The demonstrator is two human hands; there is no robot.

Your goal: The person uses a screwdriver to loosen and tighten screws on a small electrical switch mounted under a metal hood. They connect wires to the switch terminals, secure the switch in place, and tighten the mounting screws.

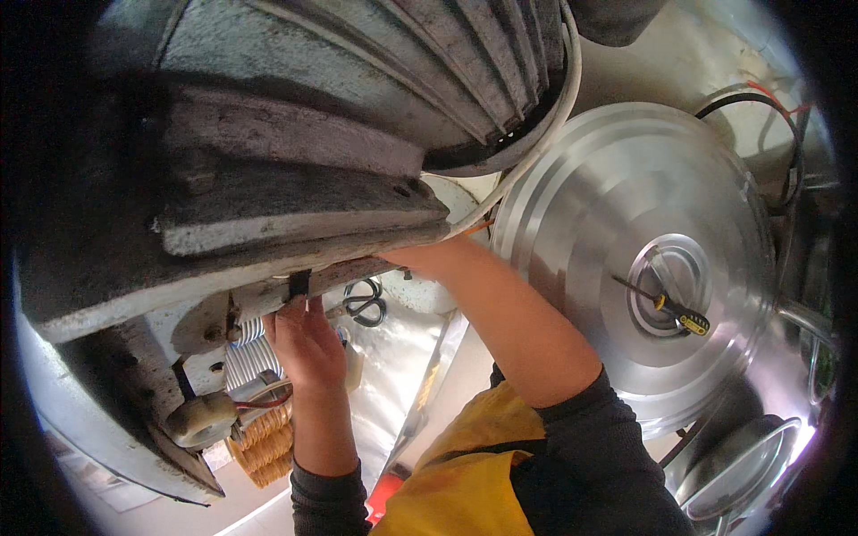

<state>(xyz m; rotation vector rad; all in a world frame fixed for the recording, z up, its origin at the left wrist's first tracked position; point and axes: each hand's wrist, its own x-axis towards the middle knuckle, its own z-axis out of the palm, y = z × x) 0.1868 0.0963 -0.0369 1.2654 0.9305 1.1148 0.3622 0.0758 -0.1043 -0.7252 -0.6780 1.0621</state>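
Note:
A large, grimy cast-metal machine housing (301, 134) with ribs fills the upper left. Under its lower edge, my left hand (308, 342) is raised with its fingers at a small black part (299, 283); whether they grip it cannot be seen. My right forearm reaches up beneath the rim of the housing, where most of my right hand (415, 258) is hidden. Below the housing at the left is a round motor-like part (201, 420) with red wires. Black-handled scissors (366, 309) lie on a shiny, foil-like surface just beyond my left hand.
A big round polished metal lid (603, 201) stands at the right, with a black and yellow screwdriver (670, 311) on its centre. White ribbed items (251, 362) and stacked brown ring-shaped items (268, 442) are at the lower left. A metal pan (741, 469) is at the lower right.

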